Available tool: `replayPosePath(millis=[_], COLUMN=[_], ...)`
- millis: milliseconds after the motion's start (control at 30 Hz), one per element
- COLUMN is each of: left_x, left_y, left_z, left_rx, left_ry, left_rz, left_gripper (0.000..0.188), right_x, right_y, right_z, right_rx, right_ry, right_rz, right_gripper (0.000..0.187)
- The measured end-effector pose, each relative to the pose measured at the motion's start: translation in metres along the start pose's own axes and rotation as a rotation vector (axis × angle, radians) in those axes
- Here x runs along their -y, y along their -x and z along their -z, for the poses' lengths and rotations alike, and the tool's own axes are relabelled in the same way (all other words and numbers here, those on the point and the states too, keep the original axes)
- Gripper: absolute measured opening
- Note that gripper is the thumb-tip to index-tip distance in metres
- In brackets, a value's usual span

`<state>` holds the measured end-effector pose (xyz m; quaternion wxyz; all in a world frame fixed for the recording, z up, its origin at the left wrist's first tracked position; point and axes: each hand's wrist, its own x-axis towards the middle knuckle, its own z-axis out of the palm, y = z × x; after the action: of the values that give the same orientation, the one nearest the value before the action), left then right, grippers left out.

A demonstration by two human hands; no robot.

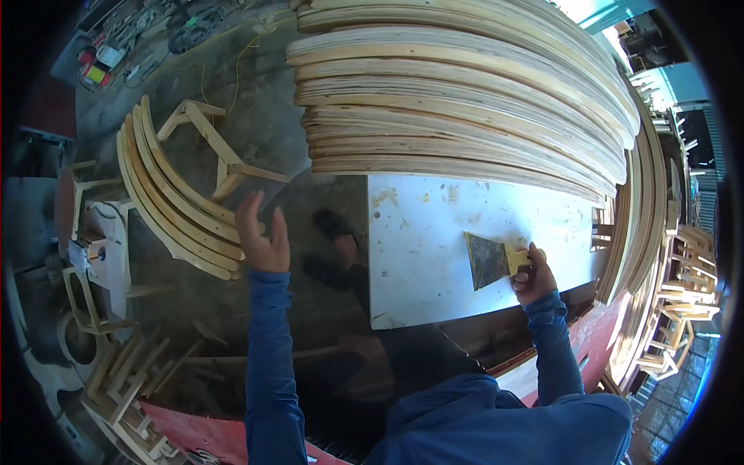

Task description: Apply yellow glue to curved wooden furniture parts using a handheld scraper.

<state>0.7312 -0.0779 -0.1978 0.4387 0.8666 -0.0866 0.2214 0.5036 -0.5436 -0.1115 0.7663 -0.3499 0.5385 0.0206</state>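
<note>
- Scraper (490,263), gripped in the right hand (533,277), points its blade leftward over a white board (418,283).
- Left hand (263,244), fingers parted, seemingly empty, hovers near curved strips (172,203).

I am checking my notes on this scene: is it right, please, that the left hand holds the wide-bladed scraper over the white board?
Not quite: the head view shows the wide-bladed scraper in the right hand, over the white board; the left hand is open and holds nothing.
</note>
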Motion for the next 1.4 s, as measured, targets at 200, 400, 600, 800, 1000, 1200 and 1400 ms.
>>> replayPosePath(millis=[200, 400, 600, 800, 1000, 1200, 1400], left_x=[-0.135, -0.227, -0.259, -0.255, -0.339, -0.359, -0.348], left_y=[-0.071, -0.142, -0.189, -0.194, -0.165, -0.053, 0.078], left_z=[-0.018, -0.04, -0.096, -0.092, -0.019, 0.029, 0.091], left_rx=[0.202, 0.111, 0.243, 0.282, 0.572, 0.59, 0.771], left_ry=[0.069, -0.007, -0.326, -0.526, -0.297, -0.41, -0.301], left_rz=[-0.43, -0.539, -0.426, -0.532, -0.744, -0.745, -0.155], left_gripper=[0.031, 0.04, 0.056, 0.048, 0.039, 0.032, 0.033], right_x=[0.001, -0.002, -0.008, -0.006, 0.0, -0.001, -0.008], right_y=[0.008, 0.005, -0.007, 0.007, 0.004, -0.006, -0.006], right_z=[-0.005, -0.005, 0.001, -0.013, -0.006, -0.004, -0.005], right_rx=[0.034, -0.001, 0.039, -0.059, -0.095, -0.045, 0.004], right_ry=[-0.046, 0.01, 0.046, 0.072, 0.119, 0.117, 0.047], right_rz=[0.032, 0.032, 0.007, -0.014, 0.043, 0.063, 0.055], right_gripper=[0.025, 0.025, 0.026, 0.027, 0.033, 0.034, 0.03])
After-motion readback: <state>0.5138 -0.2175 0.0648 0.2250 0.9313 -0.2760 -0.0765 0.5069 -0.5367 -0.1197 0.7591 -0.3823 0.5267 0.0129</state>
